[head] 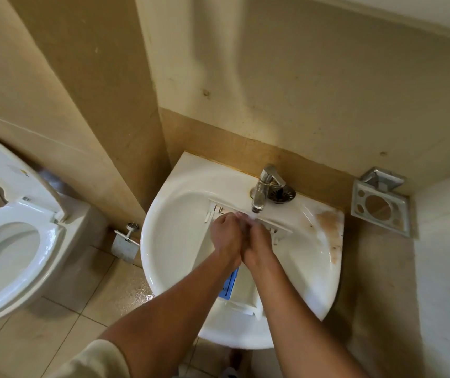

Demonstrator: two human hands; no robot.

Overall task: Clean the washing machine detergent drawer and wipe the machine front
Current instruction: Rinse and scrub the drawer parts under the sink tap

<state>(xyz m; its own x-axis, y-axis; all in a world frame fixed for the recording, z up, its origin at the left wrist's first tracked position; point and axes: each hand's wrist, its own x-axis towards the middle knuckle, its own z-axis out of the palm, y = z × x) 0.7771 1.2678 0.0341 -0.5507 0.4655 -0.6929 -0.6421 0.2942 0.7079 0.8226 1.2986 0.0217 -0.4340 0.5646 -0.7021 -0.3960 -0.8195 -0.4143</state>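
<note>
Left hand (228, 236) and right hand (259, 246) pressed together under tap (263, 186) at 12 o'clock; fingers hidden, can't tell grip. Detergent drawer (242, 290) beneath them, lying in sink (174, 241). Toilet (52, 241) at 9 o'clock, metal holder (360, 197) at 2.

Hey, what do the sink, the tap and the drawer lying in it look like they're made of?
Sink: likely glazed white ceramic, glossy with highlights.
Tap: polished metal, probably chromed, with mirror-like reflections.
Drawer: seemingly white moulded plastic, duller, with thin ribs and a blue insert.
</note>
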